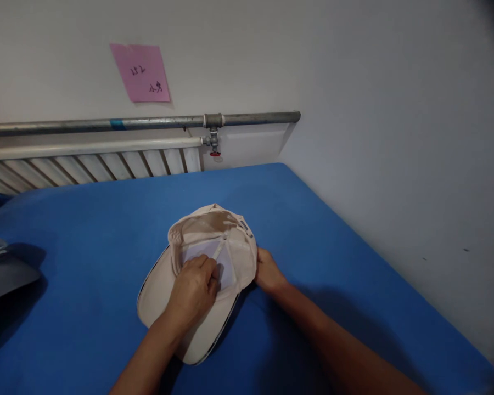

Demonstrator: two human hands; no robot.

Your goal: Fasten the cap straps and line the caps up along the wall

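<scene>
beige cap [160, 293], open side up over the blue sheet [99, 230], with the left hand [195, 288] curled inside and the right hand [268, 270] against its outer side, whether either grips cannot be told; uneven pressing might crease the crown [245, 255].

An indoor room, shown by bare walls [387, 137], radiator [137, 164] and pipe [160, 123].

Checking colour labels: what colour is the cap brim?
Cream or pale beige, dark-edged. The cap brim shows best in the head view.
</scene>
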